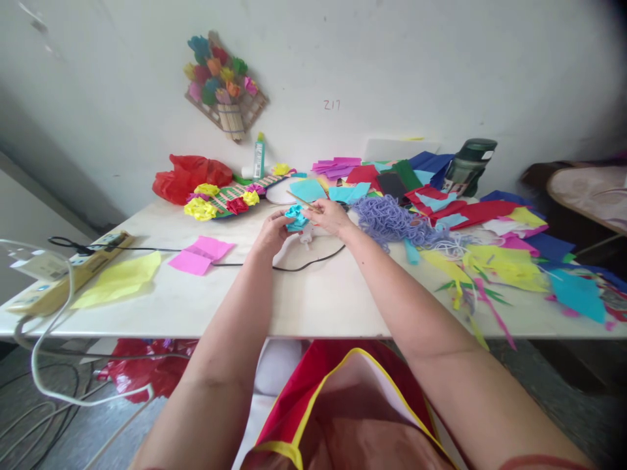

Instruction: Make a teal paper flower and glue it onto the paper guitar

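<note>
My left hand (273, 234) and my right hand (331, 217) meet over the middle of the white table (313, 300). Between them is a small crumpled light-blue paper flower (295, 217), pinched by the fingers of both hands. A thin wooden stick (302, 202) runs up and left from my right hand's fingers, next to the flower. A black cable (313, 262) curves across the table just below my hands.
A pink sheet (202, 254) and a yellow sheet (120, 279) lie left, beside a power strip (68, 271). Lilac yarn (392, 220) and several coloured paper scraps spread right. A decorated board with paper flowers (228, 199), a glue bottle (258, 156) and a red bag (189, 175) stand behind.
</note>
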Demonstrator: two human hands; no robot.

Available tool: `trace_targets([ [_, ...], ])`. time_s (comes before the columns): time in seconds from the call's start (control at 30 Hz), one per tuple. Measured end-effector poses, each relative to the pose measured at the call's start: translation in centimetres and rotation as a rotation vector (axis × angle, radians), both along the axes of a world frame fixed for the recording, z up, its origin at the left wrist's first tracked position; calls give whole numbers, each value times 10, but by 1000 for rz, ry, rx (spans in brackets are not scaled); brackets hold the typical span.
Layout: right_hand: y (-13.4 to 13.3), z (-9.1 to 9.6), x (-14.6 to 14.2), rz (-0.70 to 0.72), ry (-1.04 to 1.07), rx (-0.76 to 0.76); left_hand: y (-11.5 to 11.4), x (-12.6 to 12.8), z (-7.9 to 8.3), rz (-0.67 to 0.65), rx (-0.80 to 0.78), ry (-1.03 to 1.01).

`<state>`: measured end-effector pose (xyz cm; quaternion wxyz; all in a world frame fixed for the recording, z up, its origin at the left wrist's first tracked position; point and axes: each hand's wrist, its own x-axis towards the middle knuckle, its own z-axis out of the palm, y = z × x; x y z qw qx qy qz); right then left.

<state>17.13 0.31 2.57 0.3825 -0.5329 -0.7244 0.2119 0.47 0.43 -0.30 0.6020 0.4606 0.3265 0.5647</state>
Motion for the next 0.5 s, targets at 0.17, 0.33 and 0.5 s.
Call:
trace_targets([
  [0.17,-7,12,17,74,-60,-8,1,-6,2,33,-73,-34],
  [0.33,0,8,32,104,-165,70,6,-12,-3,37,-86,-39],
  [0.5,7,4,45,111,-142,119,8,-15,-5,52,-95,-40],
])
